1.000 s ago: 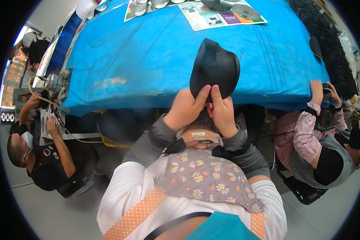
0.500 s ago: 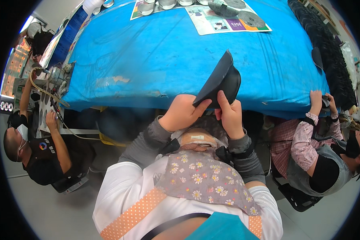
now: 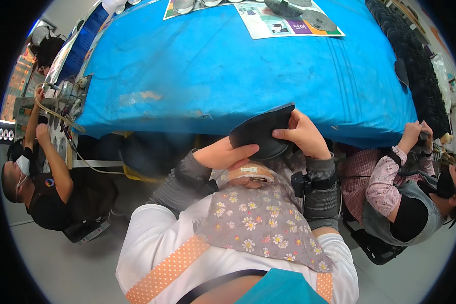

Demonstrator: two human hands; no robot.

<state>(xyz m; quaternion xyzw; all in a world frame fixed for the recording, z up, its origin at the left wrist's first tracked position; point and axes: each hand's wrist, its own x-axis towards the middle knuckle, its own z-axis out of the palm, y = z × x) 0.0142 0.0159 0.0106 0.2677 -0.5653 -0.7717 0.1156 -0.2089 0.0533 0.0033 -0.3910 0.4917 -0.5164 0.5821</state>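
Note:
Just off the near edge of the blue-covered table (image 3: 213, 76), both my hands hold a black, curved, sheet-like piece (image 3: 258, 134) whose exact kind I cannot tell. Its long edge slopes up to the right and its rounded side hangs toward my lap. My left hand (image 3: 223, 153) grips the lower left end, thumb lying on the near face. At the upper right end, my right hand (image 3: 309, 136) pinches the rim, with its thumb on the face and its fingers behind.
Silver cup-like pieces (image 3: 183, 6) and grey rounded pads (image 3: 318, 21) rest on printed sheets (image 3: 268, 25) at the far side. A long row of black pieces (image 3: 415, 66) lines the right edge. Co-workers sit left (image 3: 50, 197) and right (image 3: 410, 202); a hose (image 3: 93, 169) runs at left.
The black piece has come down toward me and turned from steeply upright to a flatter slant. My right hand has shifted to its upper right end; my left hand is lower.

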